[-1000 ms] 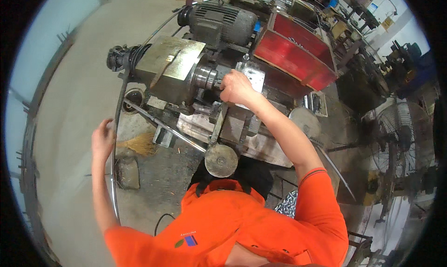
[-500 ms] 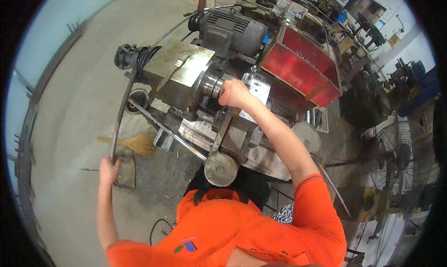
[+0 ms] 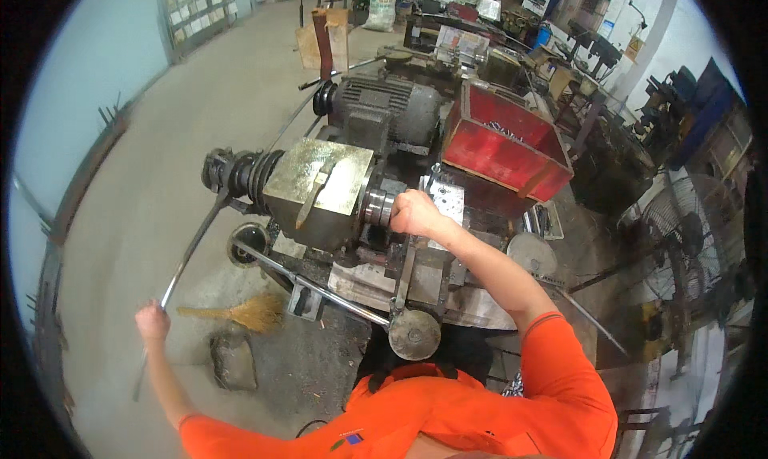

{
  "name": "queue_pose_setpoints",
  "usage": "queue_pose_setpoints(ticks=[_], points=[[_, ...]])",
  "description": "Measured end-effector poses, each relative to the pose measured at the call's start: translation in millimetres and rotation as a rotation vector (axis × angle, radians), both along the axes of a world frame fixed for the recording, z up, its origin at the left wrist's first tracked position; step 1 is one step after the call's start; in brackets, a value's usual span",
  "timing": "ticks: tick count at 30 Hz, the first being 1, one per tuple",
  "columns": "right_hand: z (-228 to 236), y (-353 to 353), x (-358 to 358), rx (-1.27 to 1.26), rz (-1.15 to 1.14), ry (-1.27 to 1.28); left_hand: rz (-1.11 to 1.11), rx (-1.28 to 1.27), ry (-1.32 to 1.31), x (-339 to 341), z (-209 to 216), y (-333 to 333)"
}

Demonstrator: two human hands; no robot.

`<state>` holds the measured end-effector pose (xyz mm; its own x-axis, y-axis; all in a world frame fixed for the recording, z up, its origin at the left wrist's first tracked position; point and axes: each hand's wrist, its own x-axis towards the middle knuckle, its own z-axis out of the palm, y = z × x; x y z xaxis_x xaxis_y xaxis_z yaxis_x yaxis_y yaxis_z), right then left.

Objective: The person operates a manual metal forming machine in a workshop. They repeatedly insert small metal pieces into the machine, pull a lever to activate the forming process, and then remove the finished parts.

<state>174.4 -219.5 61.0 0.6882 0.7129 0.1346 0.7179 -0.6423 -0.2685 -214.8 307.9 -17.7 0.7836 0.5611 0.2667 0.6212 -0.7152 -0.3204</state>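
The left hand [image 3: 153,321] has its fingers wrapped round the lever [image 3: 182,267], low on its length; the lever slants up to the left end of the lathe [image 3: 364,281]. The right hand [image 3: 414,213] is at the spindle [image 3: 376,207], just right of the cover [image 3: 344,157], its fingers curled; whether they grip a part cannot be told, as the knuckles hide it.

For good work here, the lever is best moved smoothly along its own arc, wrist straight, while the right hand keeps any part square to the spindle and the fingertips clear of its rim. The brush [image 3: 312,199] lying on the cover would be safer elsewhere, since shaking could drop it. The forearm passes above the lathe's near edge, where the handwheel [image 3: 414,336] sits, and should stay clear of it.
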Motion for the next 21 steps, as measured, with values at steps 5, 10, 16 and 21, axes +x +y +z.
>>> queue_pose_setpoints(ticks=[5, 10, 16, 21], points=[[7, -9, -13, 0.06, 0.035, 0.011, 0.322, -0.323, -0.275, 37, 14, -42], [22, -68, -52, 0.378, 0.113, -0.078, -0.234, -0.682, -0.97, 107, -64, -138], [23, -179, -93, 0.451, -0.023, -0.107, -0.267, -0.902, -0.105, 136, -234, -201], [-6, -295, -126, 0.345, -0.458, 0.077, -0.489, -0.399, 0.562, 190, -136, -213]])
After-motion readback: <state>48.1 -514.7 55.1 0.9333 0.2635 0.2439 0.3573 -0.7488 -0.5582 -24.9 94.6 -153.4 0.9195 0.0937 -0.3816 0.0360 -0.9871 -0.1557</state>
